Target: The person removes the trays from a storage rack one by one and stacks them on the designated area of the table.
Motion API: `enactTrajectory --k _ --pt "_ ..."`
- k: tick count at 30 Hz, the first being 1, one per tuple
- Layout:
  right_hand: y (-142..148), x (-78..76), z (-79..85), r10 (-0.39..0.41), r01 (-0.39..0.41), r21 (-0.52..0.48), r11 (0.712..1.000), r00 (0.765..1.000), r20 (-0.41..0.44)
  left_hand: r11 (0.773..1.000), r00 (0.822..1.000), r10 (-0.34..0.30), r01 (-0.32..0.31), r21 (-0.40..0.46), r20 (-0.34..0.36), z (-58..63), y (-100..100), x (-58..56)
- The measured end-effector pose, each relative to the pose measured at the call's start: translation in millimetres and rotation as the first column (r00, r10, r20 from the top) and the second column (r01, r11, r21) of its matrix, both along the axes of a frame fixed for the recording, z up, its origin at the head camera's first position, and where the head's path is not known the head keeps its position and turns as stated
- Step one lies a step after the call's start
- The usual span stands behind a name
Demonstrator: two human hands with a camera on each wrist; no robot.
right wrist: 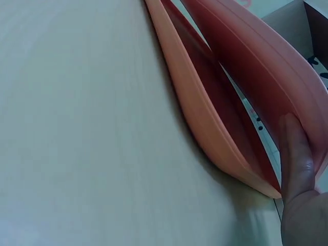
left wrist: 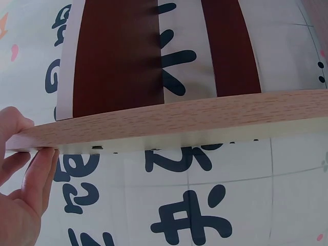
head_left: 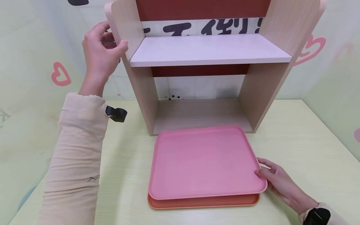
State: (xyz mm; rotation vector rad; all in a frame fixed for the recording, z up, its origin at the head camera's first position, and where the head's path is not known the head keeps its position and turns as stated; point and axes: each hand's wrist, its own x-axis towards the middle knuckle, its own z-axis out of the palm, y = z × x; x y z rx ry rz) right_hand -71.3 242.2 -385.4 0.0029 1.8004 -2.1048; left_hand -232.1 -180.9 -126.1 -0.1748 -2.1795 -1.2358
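My left hand [head_left: 102, 53] grips the upper front edge of the left side panel of a small wooden shelf [head_left: 211, 50], thumb on one face and fingers behind it. In the left wrist view the panel's edge [left wrist: 195, 115] runs between that thumb and the fingers. At the lower right, my right hand [head_left: 284, 184] pinches the right rim of a pink tray [head_left: 205, 162]. An orange tray [head_left: 202, 202] lies on the table beneath it. The right wrist view shows the pink tray [right wrist: 261, 66] tilted up, with a gap above the orange tray [right wrist: 197, 102].
The shelf stands at the back of a pale wood table [head_left: 303, 140], with a white middle board [head_left: 211, 50] and dark red back strips [head_left: 202, 9]. Printed wall sheets [head_left: 33, 78] with hearts and black characters surround the table.
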Motion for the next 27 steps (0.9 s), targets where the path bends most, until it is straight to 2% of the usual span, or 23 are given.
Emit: enactTrajectory --k 5,17,21,27 --pt "0.8 5.6 -7.1 0.023 -0.024 -0.036 0.999 1.0 -0.021 1.0 1.0 0.001 -0.001 -0.004 -0.002 -0.4 0.8 -0.1" --pt "-2.2 10.0 -11.7 0.015 -0.015 -0.003 1.0 1.0 -0.028 1.0 1.0 0.005 -0.005 -0.007 0.005 -0.4 1.4 -0.2" --pt "-2.2 10.5 -10.5 0.042 -0.04 0.031 0.999 0.997 -0.063 1.0 1.0 0.006 -0.006 -0.004 0.005 -0.5 0.7 0.2" --pt "-3.3 9.9 -3.0 0.105 -0.09 0.139 0.986 0.989 -0.106 1.0 1.0 0.003 -0.003 -0.004 -0.002 -0.8 0.2 0.3"
